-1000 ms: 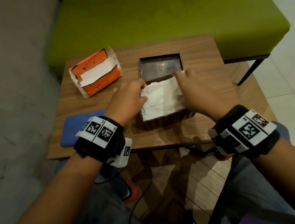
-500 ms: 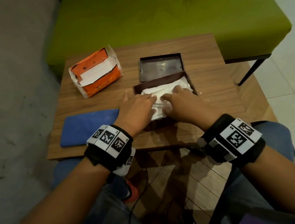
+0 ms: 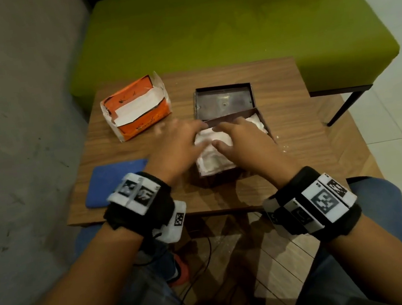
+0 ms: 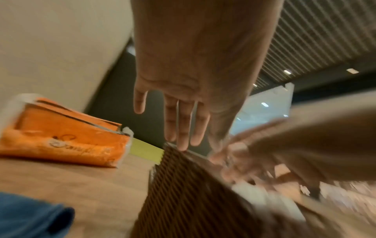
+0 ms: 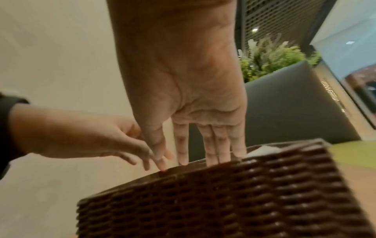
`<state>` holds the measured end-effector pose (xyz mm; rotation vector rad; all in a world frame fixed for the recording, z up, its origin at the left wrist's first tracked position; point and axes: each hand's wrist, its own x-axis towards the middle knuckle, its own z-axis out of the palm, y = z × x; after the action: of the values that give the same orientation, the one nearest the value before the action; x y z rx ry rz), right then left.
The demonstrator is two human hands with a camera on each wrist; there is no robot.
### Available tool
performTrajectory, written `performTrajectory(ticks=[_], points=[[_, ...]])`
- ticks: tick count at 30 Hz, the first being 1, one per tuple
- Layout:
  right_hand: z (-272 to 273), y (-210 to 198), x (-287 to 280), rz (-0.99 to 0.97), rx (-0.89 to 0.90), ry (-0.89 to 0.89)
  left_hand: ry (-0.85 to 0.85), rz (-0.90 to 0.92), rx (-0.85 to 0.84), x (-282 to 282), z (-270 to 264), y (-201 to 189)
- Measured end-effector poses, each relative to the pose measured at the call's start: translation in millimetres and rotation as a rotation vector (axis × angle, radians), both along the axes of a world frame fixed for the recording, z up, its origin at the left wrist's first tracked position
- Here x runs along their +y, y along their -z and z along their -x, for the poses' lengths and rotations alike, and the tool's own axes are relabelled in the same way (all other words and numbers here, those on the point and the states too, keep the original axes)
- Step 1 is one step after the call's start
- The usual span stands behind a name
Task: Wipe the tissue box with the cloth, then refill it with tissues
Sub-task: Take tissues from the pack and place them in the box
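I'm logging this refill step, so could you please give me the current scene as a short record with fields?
Box: brown woven tissue box, open-topped, on the wooden table
Contents: white tissues fill the box
Lid: dark lid, off, lying just behind the box
Left hand: fingers straight, at the box's left rim
Right hand: fingers flat over the tissues
Cloth: folded blue cloth, left of the box, untouched
Pack: opened orange tissue pack, back left

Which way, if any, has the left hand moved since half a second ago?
Yes. The left hand has slid off the tissues toward the box's far-left corner, nearer the orange pack.
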<state>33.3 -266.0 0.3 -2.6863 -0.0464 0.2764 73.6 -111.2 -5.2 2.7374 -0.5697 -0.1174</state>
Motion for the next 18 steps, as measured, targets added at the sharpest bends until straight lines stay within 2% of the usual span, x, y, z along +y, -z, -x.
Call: performTrajectory(ticks=[2, 4, 6, 9, 13, 16, 18], points=[[0.0, 0.8, -6.8, -0.159, -0.019, 0.066, -0.156, 0.255, -0.056, 25.0, -20.4, -11.4], [3.1, 3.7, -12.5, -0.212, -0.043, 0.119, -0.298, 0.315, -0.128, 55.4, -49.4, -14.1], [7.7, 8.9, -15.1, -0.167, -0.011, 0.116, -0.372, 0.222, -0.158, 83.6, -80.3, -8.3], [12.6, 16.5, -13.0, -0.023, 0.086, 0.04, -0.365, 0.1, -0.094, 109.0, -115.9, 8.4], [7.1, 14.8, -10.9, 0.065, 0.153, -0.001, -0.187, -0.05, 0.065, 111.9, -139.8, 21.7], [3.4, 15.4, -8.9, 0.113, 0.189, -0.023, -0.073, -0.38, 0.205, 102.4, -152.3, 31.4], [3.1, 16.1, -8.2, 0.109, 0.203, -0.022, -0.045, -0.51, 0.278, 97.1, -156.9, 35.5]])
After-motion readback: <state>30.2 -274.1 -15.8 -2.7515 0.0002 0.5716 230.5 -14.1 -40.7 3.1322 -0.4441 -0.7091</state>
